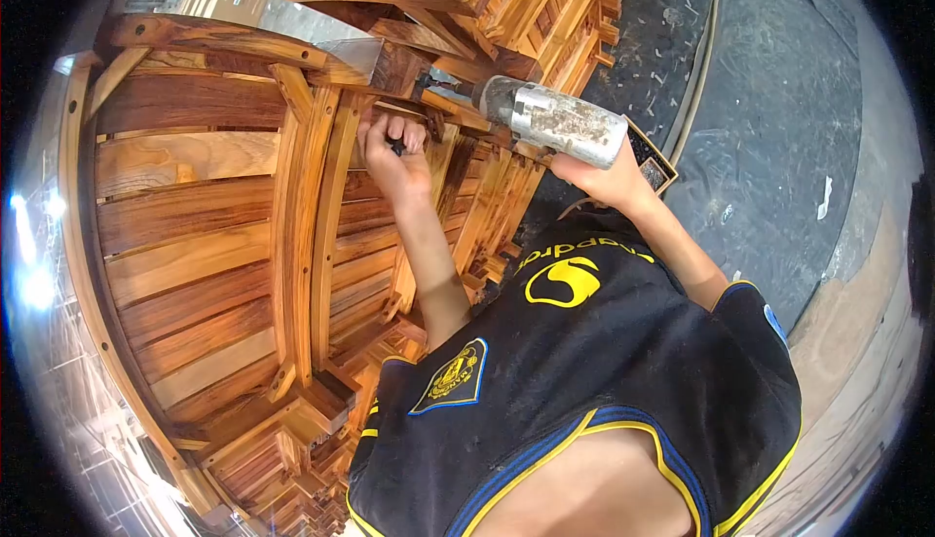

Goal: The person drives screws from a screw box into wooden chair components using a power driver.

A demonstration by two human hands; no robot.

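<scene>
My right hand (606, 179) grips a worn silver-and-grey power drill (570, 123). The drill lies nearly level, its front end pointing left at a wooden joint (397, 72); whether the bit touches the wood is hard to see. Just below that joint, my left hand (397, 155) is closed with the fingers curled. A small black thing (395, 146) shows between its fingers, too little of it to name. Close beside my left hand runs an upright wooden rail (336, 216) of a slatted wooden furniture frame (185, 206).
More slatted wooden frames (555, 11) stand in rows at the top and lower left. Behind my right wrist is a small open box (665, 169) with small pieces in it. Dark sheeting (769, 148), littered with scraps, covers the floor at right. A cardboard piece (229, 1) lies at upper left.
</scene>
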